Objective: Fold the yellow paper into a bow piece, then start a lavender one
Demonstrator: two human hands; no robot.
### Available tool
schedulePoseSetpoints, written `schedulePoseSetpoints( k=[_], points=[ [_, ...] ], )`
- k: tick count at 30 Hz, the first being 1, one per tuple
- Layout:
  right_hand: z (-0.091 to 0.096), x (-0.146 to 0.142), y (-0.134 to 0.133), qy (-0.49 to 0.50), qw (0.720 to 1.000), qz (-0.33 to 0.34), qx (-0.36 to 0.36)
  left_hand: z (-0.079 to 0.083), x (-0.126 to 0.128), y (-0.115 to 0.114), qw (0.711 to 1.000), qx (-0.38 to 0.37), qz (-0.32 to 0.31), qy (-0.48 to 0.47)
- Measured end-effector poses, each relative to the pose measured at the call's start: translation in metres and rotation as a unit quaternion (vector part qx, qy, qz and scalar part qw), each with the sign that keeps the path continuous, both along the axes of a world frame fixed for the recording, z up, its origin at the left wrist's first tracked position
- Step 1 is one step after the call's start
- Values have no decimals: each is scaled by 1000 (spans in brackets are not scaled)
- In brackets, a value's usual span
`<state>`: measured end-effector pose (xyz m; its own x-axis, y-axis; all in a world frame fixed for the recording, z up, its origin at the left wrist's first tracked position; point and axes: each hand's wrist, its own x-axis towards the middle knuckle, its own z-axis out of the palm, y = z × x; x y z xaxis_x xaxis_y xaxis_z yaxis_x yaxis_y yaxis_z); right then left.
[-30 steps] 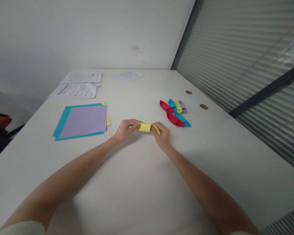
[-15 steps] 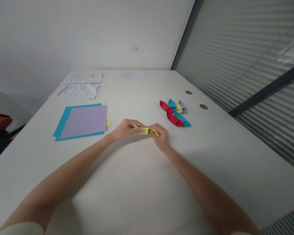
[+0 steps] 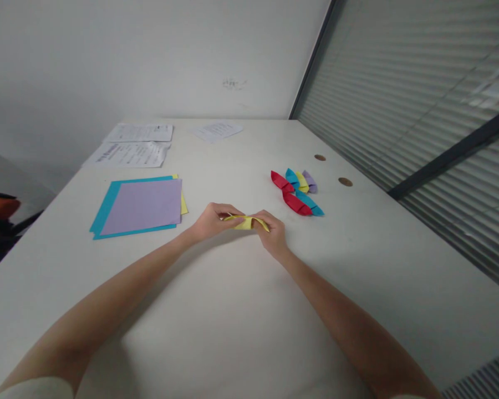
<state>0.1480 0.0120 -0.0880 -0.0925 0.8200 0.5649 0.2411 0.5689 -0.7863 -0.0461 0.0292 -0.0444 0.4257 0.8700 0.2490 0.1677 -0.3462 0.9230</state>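
A small folded piece of yellow paper (image 3: 247,223) is held just above the white table, in the middle of the view. My left hand (image 3: 213,220) pinches its left end between thumb and fingers. On the other end my right hand (image 3: 274,235) is closed, with the thumb tucked under a curved flap. Fingers cover parts of both ends. Right of my hands lie several folded paper pieces: red ones (image 3: 296,203), blue ones (image 3: 310,203), one yellow (image 3: 302,182) and one purple (image 3: 310,181).
Left of my hands, a purple sheet (image 3: 143,205) lies on blue sheets (image 3: 105,213), with a yellow sheet (image 3: 184,205) poking out. Printed papers (image 3: 128,154) lie at the back left, another (image 3: 218,131) at the back. Window blinds (image 3: 419,100) border the right side.
Both hands keep their hold on the yellow paper. Only a very slight shift of the hands shows; the other pieces and sheets lie as before.
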Motion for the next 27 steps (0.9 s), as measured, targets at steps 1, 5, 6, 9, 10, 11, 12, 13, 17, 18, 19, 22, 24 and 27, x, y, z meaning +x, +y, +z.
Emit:
schedulePoseSetpoints(
  k=[1,5,6,9,10,11,12,13,17,18,19,22,24,27],
  points=[
    [0,0,0,2,1000,-4,-7,-1,0,1,1000,-6,3,-2],
    [0,0,0,14,1000,-19,-15,-4,0,3,999,-35,-5,-9],
    [1,0,0,14,1000,-19,-13,-4,-1,3,999,-40,-7,-11],
    [2,0,-2,10,1000,-21,-6,-4,-2,4,998,-53,-13,-27],
    [2,0,-2,11,1000,-25,-5,-3,-4,4,997,-60,-21,-35],
    [2,0,-2,13,999,-29,-4,-3,-5,5,996,-66,-31,-43],
    [2,0,-2,15,999,-33,-3,-2,-7,6,995,-72,-41,-49],
    [3,1,-2,16,999,-36,-1,-2,-8,7,995,-76,-48,-51],
    [2,1,-2,10,999,-35,13,-5,-9,11,996,-75,-26,-31],
    [3,1,-2,9,999,-36,17,-7,-8,12,997,-75,-15,-25],
    [3,1,-2,6,999,-39,20,-8,-7,12,997,-73,-5,-20],
    [4,0,-2,-3,998,-56,23,-11,-3,12,998,-50,29,-6],
    [5,-1,-2,-1,997,-69,27,-11,-1,10,998,-30,48,6],
    [6,-2,-1,7,996,-80,33,-10,0,10,998,-13,59,18]
  ],
)
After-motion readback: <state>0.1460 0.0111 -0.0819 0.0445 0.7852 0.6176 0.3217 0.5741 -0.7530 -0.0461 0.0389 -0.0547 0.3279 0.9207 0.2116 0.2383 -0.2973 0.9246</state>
